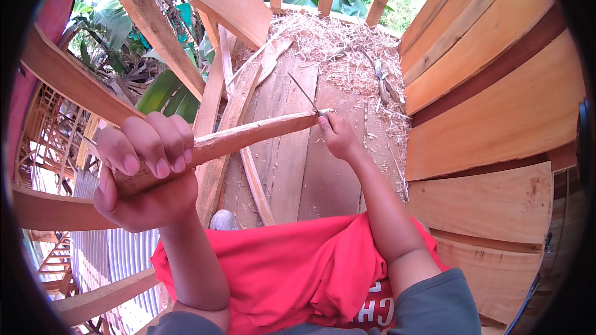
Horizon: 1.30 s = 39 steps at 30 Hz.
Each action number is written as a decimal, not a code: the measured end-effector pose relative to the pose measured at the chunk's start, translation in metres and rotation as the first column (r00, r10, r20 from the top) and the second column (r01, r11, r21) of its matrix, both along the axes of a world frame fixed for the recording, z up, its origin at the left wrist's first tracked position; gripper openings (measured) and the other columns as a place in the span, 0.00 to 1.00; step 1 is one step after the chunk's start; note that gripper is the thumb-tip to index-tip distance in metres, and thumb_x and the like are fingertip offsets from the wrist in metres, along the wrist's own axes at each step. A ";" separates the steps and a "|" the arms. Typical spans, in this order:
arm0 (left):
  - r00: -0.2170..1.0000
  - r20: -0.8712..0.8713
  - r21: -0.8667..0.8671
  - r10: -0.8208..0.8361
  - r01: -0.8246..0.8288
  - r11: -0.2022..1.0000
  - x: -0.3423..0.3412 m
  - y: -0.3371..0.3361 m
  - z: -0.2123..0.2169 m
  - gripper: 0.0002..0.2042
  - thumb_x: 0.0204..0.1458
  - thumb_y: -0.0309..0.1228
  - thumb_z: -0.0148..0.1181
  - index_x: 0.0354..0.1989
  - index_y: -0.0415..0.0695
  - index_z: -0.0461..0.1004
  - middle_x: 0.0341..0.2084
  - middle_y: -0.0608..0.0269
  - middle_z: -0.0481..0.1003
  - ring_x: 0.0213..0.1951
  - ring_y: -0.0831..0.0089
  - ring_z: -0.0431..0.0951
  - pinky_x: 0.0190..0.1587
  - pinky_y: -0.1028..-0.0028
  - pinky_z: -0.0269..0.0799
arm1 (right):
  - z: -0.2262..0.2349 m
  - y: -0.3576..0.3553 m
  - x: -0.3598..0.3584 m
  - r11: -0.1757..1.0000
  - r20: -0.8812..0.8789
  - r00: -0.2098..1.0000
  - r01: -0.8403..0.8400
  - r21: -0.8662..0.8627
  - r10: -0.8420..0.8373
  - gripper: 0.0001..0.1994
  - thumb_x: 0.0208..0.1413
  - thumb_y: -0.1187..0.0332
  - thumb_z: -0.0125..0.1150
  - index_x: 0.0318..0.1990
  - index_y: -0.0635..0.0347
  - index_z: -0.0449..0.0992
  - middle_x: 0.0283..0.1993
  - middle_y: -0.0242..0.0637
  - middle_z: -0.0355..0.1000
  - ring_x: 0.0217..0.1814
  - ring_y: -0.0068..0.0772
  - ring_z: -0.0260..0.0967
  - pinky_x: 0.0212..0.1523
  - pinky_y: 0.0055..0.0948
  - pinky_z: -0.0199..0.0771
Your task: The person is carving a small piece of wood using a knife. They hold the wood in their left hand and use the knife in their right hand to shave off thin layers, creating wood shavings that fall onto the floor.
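My left hand (152,164) is wrapped round the thick near end of a long, roughly squared wooden stick (254,133). The stick reaches across to the right and slightly away from me. At its far, pale-cut end is my right hand (339,136), closed with the thumb and fingers pressed together. A thin dark blade (302,93), which looks like a knife, sticks out from that hand toward the upper left, crossing just beyond the stick's end. The knife's handle is hidden inside my fingers. Whether the right hand also touches the stick, I cannot tell.
Pale wood shavings (347,46) cover the far and right parts of the plank floor (335,180). Loose timber strips (233,115) and a short board (233,3) lie or lean at the left. A board wall (496,105) stands on the right; slatted rails (149,18) run along the left.
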<state>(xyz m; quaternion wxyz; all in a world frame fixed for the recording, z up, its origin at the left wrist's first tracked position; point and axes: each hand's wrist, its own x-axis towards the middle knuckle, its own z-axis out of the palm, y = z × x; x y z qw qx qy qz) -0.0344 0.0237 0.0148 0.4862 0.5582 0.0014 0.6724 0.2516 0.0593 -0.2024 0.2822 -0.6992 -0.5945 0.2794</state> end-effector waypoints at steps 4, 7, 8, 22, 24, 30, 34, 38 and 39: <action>1.000 0.013 -0.001 -0.002 0.002 1.000 0.002 0.004 0.000 0.13 0.58 0.43 0.39 0.30 0.49 0.63 0.21 0.64 0.63 0.24 0.72 0.60 0.30 0.71 0.59 | -0.025 0.005 0.017 0.997 0.038 0.997 0.072 0.032 -0.073 0.18 0.64 0.60 0.42 0.38 0.68 0.72 0.35 0.61 0.72 0.41 0.63 0.70 0.43 0.52 0.66; 0.999 0.028 -0.018 0.020 -0.019 1.000 0.005 0.001 0.001 0.13 0.58 0.43 0.39 0.30 0.49 0.63 0.21 0.63 0.63 0.24 0.72 0.60 0.30 0.71 0.59 | -0.014 0.001 0.011 1.000 -0.017 1.000 0.010 0.014 -0.009 0.19 0.64 0.60 0.41 0.39 0.68 0.72 0.37 0.62 0.72 0.44 0.63 0.70 0.46 0.52 0.66; 1.000 0.018 -0.023 0.011 -0.011 1.000 0.003 0.002 -0.001 0.13 0.58 0.43 0.39 0.30 0.49 0.63 0.21 0.63 0.63 0.24 0.72 0.60 0.30 0.71 0.59 | -0.026 0.005 0.013 0.998 0.010 0.999 0.046 -0.041 -0.046 0.19 0.64 0.59 0.41 0.40 0.68 0.72 0.38 0.62 0.72 0.45 0.63 0.70 0.47 0.52 0.66; 0.999 0.007 -0.058 0.033 -0.032 0.998 0.006 0.000 0.004 0.11 0.55 0.43 0.45 0.28 0.50 0.61 0.20 0.67 0.61 0.24 0.75 0.59 0.30 0.72 0.56 | -0.014 0.010 0.015 0.991 -0.036 0.998 0.048 -0.125 -0.053 0.21 0.65 0.59 0.40 0.36 0.68 0.75 0.35 0.61 0.73 0.43 0.61 0.71 0.46 0.52 0.67; 0.999 0.020 -0.053 0.027 -0.026 0.998 0.003 0.002 0.002 0.13 0.56 0.44 0.42 0.30 0.49 0.62 0.20 0.65 0.62 0.24 0.73 0.60 0.30 0.71 0.58 | -0.019 0.012 0.023 0.995 -0.137 0.990 0.004 -0.098 -0.017 0.20 0.64 0.59 0.41 0.37 0.66 0.75 0.35 0.59 0.74 0.43 0.60 0.71 0.45 0.52 0.68; 0.998 0.044 -0.040 0.034 -0.032 0.999 -0.004 0.006 -0.002 0.14 0.56 0.45 0.42 0.30 0.48 0.63 0.20 0.63 0.62 0.23 0.72 0.60 0.30 0.70 0.58 | 0.000 0.004 0.010 0.998 0.126 0.992 0.024 0.053 -0.030 0.19 0.64 0.58 0.42 0.37 0.64 0.75 0.35 0.56 0.74 0.41 0.61 0.71 0.43 0.52 0.68; 0.999 0.053 -0.032 0.010 -0.008 0.999 0.004 0.008 0.000 0.14 0.56 0.45 0.43 0.30 0.48 0.63 0.20 0.64 0.62 0.23 0.72 0.59 0.30 0.70 0.57 | -0.021 0.004 0.017 0.994 0.089 0.990 0.108 -0.010 -0.106 0.20 0.64 0.58 0.42 0.37 0.67 0.74 0.34 0.58 0.74 0.41 0.61 0.71 0.43 0.52 0.68; 0.997 0.050 -0.046 0.061 -0.058 0.997 -0.006 0.011 -0.001 0.14 0.56 0.46 0.43 0.30 0.48 0.63 0.20 0.64 0.62 0.23 0.72 0.59 0.30 0.70 0.57 | -0.005 0.007 -0.001 0.997 0.262 0.962 0.076 -0.008 -0.071 0.21 0.64 0.58 0.42 0.36 0.71 0.73 0.32 0.61 0.73 0.40 0.62 0.71 0.42 0.54 0.67; 0.997 0.043 -0.046 0.066 -0.064 0.997 -0.008 0.011 -0.002 0.14 0.56 0.46 0.43 0.30 0.48 0.63 0.20 0.64 0.62 0.23 0.72 0.59 0.30 0.70 0.57 | 0.002 0.006 -0.007 0.999 0.205 0.978 0.037 0.004 -0.037 0.21 0.64 0.58 0.42 0.37 0.70 0.73 0.32 0.61 0.73 0.41 0.62 0.71 0.42 0.54 0.67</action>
